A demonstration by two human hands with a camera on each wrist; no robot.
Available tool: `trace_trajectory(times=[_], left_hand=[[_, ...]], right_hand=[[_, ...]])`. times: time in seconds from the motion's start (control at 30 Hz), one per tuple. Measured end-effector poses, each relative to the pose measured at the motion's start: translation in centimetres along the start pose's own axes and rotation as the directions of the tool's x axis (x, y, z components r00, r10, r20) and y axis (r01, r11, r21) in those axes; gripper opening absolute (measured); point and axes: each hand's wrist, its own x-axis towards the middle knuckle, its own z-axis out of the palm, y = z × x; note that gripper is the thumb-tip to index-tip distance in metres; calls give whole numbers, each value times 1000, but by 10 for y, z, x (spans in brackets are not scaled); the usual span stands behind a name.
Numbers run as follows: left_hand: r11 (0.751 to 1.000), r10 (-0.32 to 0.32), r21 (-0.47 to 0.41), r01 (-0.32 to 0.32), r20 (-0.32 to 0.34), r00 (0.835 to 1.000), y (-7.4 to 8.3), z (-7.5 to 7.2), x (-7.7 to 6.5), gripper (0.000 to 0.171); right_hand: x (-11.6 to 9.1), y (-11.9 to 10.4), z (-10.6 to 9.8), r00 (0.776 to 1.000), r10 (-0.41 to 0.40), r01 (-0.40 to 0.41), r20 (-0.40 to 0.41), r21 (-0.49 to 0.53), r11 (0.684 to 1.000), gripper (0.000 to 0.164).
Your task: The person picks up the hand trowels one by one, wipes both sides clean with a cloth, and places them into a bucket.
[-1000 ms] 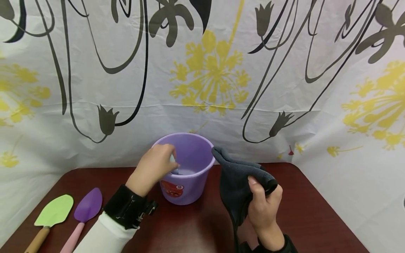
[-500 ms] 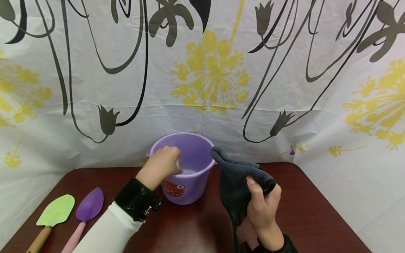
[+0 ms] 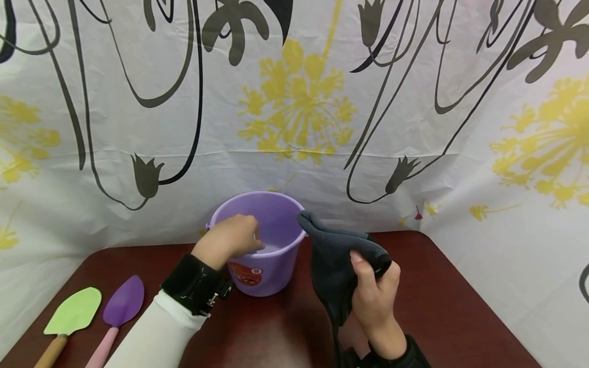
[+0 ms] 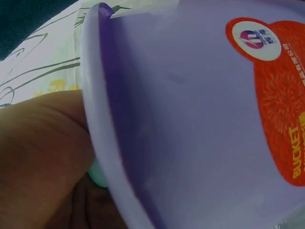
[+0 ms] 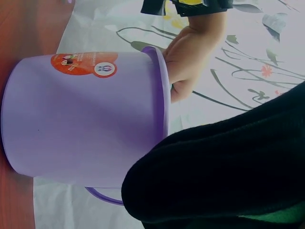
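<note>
My left hand (image 3: 232, 236) reaches over the front left rim of a purple bucket (image 3: 276, 266), its fingers dipping inside. Between thumb and fingers it pinches a small pale-green thing (image 4: 98, 172); most of it is hidden by the hand and the rim, and I cannot tell its kind. A folded dark grey cloth (image 3: 331, 260) is gripped in my right hand (image 3: 375, 294), thumb on top. One folded end of the cloth overlaps the bucket's right rim in the head view, while its long tail hangs down. The right wrist view shows the cloth (image 5: 224, 167) large and dark.
At the table's left lie a green-bladed trowel (image 3: 75, 312) with a wooden handle and a purple trowel (image 3: 124, 301) with a pink handle. The dark red table (image 3: 442, 301) ends behind the bucket at a patterned curtain (image 3: 184, 128).
My left hand has shifted a little right over the bucket rim and now hides more of the thing it pinches. The head view has turned slightly; the right hand keeps its grip on the cloth.
</note>
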Motion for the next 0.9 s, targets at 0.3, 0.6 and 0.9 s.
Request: trace_trajectory(times=[0.3, 0.6, 0.9], left_hand=[[1000, -3, 23, 4, -58, 998, -3, 5, -6, 21], [1000, 1, 20, 0, -83, 997, -7, 10, -10, 19], [999, 13, -28, -15, -49, 999, -2, 9, -19, 25]], right_hand=[[10, -12, -3, 929, 365, -368, -52, -64, 928, 31], [26, -20, -16, 669, 739, -743, -83, -65, 666, 44], [27, -19, -18, 695, 717, -718, -62, -8, 696, 44]])
